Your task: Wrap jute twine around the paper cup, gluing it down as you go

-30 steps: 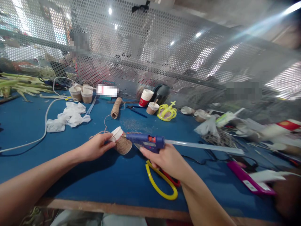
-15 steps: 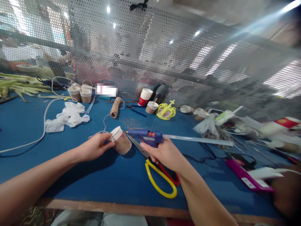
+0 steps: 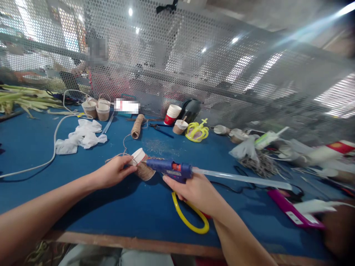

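Observation:
My left hand [image 3: 118, 171] pinches the white rim of a paper cup [image 3: 145, 171] whose lower part is wrapped in brown twine. Closed around a blue glue gun [image 3: 177, 169] is my right hand [image 3: 194, 186]. The gun's nozzle meets the cup near the rim, and a long clear glue stick [image 3: 241, 178] sticks out of its back. Scissors with a yellow handle [image 3: 188, 218] lie beneath my right hand, their blades mostly hidden. Loose twine runs from the cup to a twine roll [image 3: 137, 126] behind it.
White plastic [image 3: 81, 136] and a white cable [image 3: 55, 147] lie left. Farther back are twine-wrapped cups [image 3: 103, 111], pliers [image 3: 161, 130], a stack of paper cups [image 3: 172, 114] and a yellow crown-shaped item [image 3: 196, 131]. Clutter and a purple box [image 3: 294, 210] fill the right side.
My right hand has brought the glue gun slightly down and left, so its nozzle now overlaps the cup and its body covers the scissor blades. My left hand keeps its hold on the cup.

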`<state>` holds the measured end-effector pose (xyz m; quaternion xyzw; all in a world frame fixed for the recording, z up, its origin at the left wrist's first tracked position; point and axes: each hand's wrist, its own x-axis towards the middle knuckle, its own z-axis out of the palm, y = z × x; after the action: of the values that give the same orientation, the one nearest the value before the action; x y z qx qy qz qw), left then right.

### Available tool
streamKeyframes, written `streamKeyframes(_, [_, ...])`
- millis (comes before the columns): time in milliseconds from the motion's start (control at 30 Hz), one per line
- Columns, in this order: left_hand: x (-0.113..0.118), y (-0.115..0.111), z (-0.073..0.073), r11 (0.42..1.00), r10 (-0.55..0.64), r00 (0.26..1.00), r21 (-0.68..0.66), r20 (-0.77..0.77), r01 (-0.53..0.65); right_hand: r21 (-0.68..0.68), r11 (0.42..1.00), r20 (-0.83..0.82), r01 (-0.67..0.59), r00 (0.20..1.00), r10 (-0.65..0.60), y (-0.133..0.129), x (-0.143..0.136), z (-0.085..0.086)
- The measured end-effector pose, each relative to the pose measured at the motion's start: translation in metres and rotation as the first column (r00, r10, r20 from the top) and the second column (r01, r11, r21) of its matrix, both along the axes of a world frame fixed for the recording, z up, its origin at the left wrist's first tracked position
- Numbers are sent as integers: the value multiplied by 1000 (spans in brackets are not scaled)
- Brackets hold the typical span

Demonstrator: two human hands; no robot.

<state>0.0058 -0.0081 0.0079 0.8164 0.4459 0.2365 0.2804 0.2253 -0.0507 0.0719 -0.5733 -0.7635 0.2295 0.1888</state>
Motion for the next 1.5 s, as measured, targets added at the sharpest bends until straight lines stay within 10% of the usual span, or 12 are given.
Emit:
streamKeyframes(867, [-1,0,5,999,-42,999,-12,-8,42,-91,995,-71,43,996,-50,17,5,1])
streamKeyframes(1100, [0,0,6,999,-33,999,3,-9,33,-226,974,-315,-7,947,-67,29,11,-8])
streamKeyframes(1267, [-2,0,9,1000,-3,1000,18,-3,3,-212,962,-455,173,854,-253,60,23,-18])
streamKeyframes(1500, [-4,0,14,997,19,1000,69,18,-20,-198,908,-232,369,882,-409,107,28,-45])
